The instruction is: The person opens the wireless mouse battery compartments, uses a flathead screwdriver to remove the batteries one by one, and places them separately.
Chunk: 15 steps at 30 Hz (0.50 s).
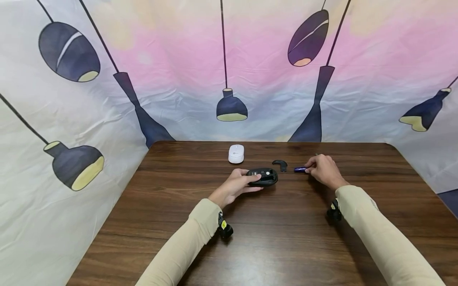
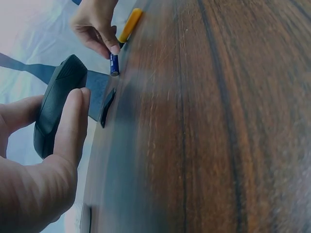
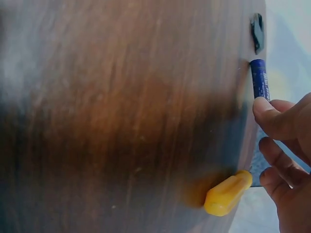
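Note:
My left hand [image 1: 247,182] grips a black computer mouse [image 1: 262,177] turned underside up on the wooden table [image 1: 279,238]; thumb and fingers wrap its sides [image 2: 58,107]. A small black battery cover [image 1: 280,163] lies just behind it, seen again in the wrist views [image 2: 107,107] [image 3: 257,31]. My right hand [image 1: 310,169] pinches the right end of a blue battery [image 1: 299,169] that lies flat on the table. The fingertips [image 3: 265,104] sit on the end of the battery [image 3: 259,77], which the left wrist view also shows [image 2: 114,65].
A white mouse [image 1: 236,153] rests farther back, left of centre. A yellow plastic piece [image 3: 227,194] lies on the table beside my right hand [image 2: 130,24]. A lamp-patterned cloth backdrop [image 1: 229,79] encloses the table's back and sides.

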Available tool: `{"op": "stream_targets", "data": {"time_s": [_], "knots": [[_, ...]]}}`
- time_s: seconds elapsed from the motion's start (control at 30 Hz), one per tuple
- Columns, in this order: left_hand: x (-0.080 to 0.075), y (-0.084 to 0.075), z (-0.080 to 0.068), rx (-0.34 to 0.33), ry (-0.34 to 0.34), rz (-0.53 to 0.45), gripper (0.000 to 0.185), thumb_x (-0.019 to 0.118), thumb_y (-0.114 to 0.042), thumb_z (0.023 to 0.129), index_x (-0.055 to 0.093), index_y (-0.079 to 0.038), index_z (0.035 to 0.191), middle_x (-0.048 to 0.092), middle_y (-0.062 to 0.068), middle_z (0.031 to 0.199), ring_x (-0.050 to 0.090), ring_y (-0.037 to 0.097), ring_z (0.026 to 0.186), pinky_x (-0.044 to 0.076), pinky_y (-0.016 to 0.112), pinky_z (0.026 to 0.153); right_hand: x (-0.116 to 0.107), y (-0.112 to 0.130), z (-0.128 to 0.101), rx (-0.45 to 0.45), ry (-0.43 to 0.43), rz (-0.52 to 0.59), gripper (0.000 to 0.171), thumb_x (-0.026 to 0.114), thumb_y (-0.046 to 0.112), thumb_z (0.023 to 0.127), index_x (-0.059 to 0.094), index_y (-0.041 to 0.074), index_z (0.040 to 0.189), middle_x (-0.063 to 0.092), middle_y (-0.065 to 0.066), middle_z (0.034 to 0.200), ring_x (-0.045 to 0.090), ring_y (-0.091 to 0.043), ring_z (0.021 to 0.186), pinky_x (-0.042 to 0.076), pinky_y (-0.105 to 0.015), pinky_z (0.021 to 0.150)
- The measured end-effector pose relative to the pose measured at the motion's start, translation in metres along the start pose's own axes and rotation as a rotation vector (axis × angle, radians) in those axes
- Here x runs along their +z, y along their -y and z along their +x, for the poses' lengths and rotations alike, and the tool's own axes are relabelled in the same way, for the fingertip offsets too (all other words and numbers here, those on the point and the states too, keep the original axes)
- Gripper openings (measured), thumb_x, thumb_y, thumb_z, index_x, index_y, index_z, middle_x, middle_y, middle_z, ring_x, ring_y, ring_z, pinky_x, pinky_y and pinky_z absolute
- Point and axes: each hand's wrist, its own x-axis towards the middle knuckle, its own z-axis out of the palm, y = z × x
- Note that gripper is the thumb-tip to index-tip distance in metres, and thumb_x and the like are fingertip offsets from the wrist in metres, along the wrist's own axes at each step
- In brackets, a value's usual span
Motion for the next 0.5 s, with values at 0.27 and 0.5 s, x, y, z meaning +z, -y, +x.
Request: {"op": "stream_targets", "data": {"time_s": [0.27, 0.5], "knots": [[0.0002, -0.0019, -0.0008, -0.006, -0.001, -0.001, 0.049, 0.065, -0.005, 0.099, 0.044, 0.013, 0.140, 0.051, 0.027, 0.139, 0.058, 0.035, 0.126, 0.057, 0.043, 0.098, 0.0018, -0.0064, 0.0005, 0.011, 0.008, -0.050, 0.006, 0.073, 0.000, 0.088, 0.078, 0.001, 0.090, 0.075, -0.017, 0.090, 0.070, -0.035, 0.082, 0.058, -0.058, 0.075], [-0.0007, -0.0017, -0.0006, -0.004, -0.010, 0.003, 0.048, 0.065, -0.005, 0.099, 0.045, 0.012, 0.140, 0.051, 0.026, 0.139, 0.058, 0.035, 0.126, 0.059, 0.041, 0.095, 0.0034, -0.0053, 0.0015, 0.014, 0.019, -0.054, 0.008, 0.072, -0.001, 0.088, 0.078, 0.001, 0.092, 0.074, -0.019, 0.094, 0.069, -0.038, 0.085, 0.058, -0.059, 0.076]]}}
